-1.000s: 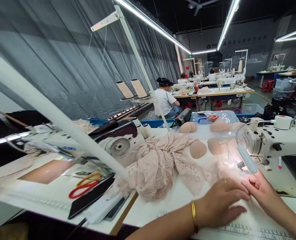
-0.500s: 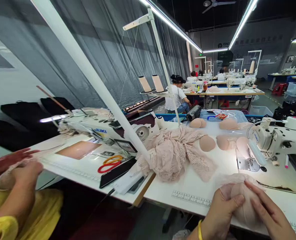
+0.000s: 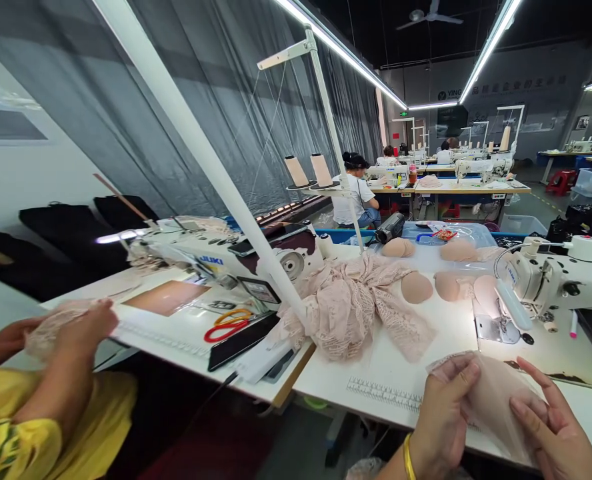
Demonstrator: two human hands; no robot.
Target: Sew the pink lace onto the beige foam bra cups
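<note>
A sheer beige bra cup piece (image 3: 496,400) is held up between my two hands, in front of the sewing machine (image 3: 551,280) at the right. My left hand (image 3: 443,410), with a yellow bangle at the wrist, pinches its upper left edge between thumb and fingers. On the other side my right hand (image 3: 553,420) grips the right part of the fabric, its index finger lifted away. A heap of beige lace (image 3: 346,307) lies on the table to the left of my hands. Several padded beige cups (image 3: 417,287) rest beyond.
At the left a co-worker in yellow (image 3: 91,420) handles lace beside another sewing machine (image 3: 211,253). Scissors (image 3: 231,325) and a black phone-like slab (image 3: 243,340) lie near that table's edge. A thread stand (image 3: 326,107) rises behind the lace. Printed rulers (image 3: 383,393) run along the front.
The bra cup piece is opened out flatter between my hands, which are farther apart, and my right index finger has lifted. The co-worker's hands have raised their lace. The view has shifted slightly.
</note>
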